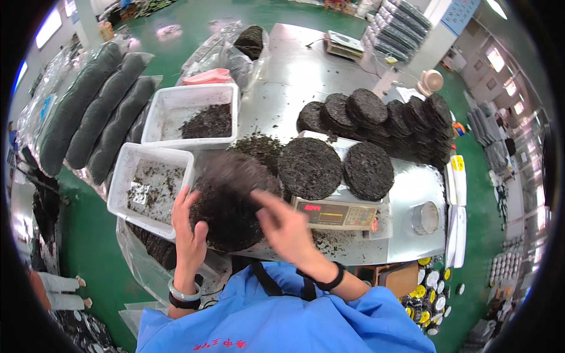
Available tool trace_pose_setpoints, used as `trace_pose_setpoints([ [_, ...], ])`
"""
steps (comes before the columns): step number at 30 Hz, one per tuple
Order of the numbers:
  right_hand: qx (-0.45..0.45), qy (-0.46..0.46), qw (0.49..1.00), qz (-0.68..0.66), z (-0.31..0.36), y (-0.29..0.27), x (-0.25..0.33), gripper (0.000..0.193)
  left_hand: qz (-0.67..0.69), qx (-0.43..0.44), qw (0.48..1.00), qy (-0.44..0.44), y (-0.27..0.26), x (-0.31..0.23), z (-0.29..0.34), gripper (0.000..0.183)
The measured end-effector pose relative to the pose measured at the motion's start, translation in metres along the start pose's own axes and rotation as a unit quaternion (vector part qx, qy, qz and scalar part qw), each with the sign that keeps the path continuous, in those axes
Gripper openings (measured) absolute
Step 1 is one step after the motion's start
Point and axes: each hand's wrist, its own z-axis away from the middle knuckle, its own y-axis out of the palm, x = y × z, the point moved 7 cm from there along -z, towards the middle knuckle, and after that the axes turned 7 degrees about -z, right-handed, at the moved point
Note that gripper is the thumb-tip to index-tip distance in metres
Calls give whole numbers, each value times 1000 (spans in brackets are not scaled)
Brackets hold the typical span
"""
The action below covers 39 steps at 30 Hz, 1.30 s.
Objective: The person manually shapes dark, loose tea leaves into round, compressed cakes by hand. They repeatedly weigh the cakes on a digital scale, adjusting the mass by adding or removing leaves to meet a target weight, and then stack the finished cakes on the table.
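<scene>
In front of me is a pile of dark round cakes that look like dried seaweed; its upper part is blurred by motion. My left hand is open at the pile's left side, fingers stretched upward and thumb apart. At the right side, my right hand is blurred but looks open, its forefinger reaching over the rim. Whether either hand touches the pile is unclear. A single round cake lies on the digital scale, with another round cake to its right.
Two white bins with dark scraps stand at the left, the nearer bin beside my left hand. Loose flakes lie behind the pile. Stacked cakes occupy the table's right. A round clear container stands near the right edge. Long bagged rolls lie far left.
</scene>
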Motion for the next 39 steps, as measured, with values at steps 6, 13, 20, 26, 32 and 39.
trace_pose_setpoints([
  [6, -317, 45, 911, -258, -16, -141, -77, 50, -1, -6, 989, -148, 23, 55, 32, 83],
  [13, -301, -10, 914, 273, -23, -166, -141, 71, -63, -56, 986, -146, 22, 35, 35, 79],
  [20, 149, -290, 922, 207, 13, 20, -29, 43, -94, -125, 977, -147, 14, 10, 36, 59],
  [26, 194, -207, 910, 302, 24, 46, -27, 107, 77, -104, 987, -100, 5, 0, 27, 45],
  [32, 171, -180, 951, 185, 12, 23, -17, 75, 231, -104, 958, -136, 8, -8, 28, 49],
  [39, -278, 8, 951, -138, -31, -145, -74, 58, -4, -56, 974, -220, 20, 50, 41, 78],
])
